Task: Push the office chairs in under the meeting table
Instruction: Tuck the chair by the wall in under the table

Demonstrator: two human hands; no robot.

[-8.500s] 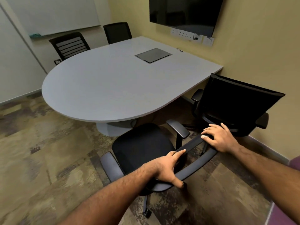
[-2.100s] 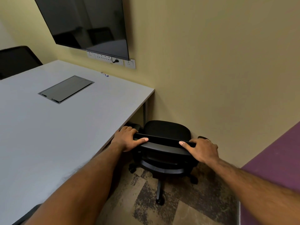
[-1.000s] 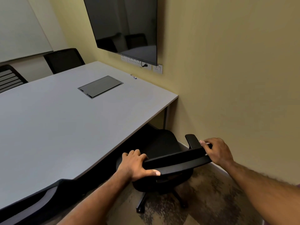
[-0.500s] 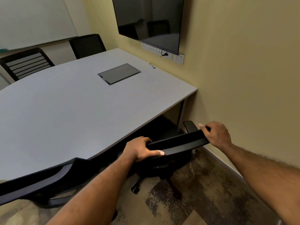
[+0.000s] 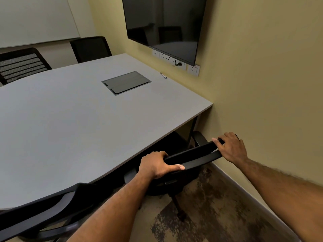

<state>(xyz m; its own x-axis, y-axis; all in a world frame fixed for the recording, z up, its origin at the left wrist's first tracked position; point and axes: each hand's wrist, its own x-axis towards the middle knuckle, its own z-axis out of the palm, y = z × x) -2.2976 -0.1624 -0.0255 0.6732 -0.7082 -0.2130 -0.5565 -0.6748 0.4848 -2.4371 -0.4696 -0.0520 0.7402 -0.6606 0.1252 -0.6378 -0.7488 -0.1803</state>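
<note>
Standing nearest, at lower left, a black office chair with a curved plastic back [image 5: 43, 212] sits close against the pale grey laminate meeting table [image 5: 70, 128]. Just beyond, the left hand [image 5: 157, 165] and right hand [image 5: 232, 147], set apart, each curl round one end of the top rail of a second black swivel chair on castors [image 5: 194, 154]. Its seat lies under the table edge beside the yellow wall [image 5: 262, 67]. The rail looks stiff, a firm hold. On patterned carpet [image 5: 201, 215] the chair probably rolls easily but may swivel, so an even two-handed push suits. A dark mesh chair [image 5: 90, 48] and a slatted-back chair [image 5: 21, 63] stand at the far side.
</note>
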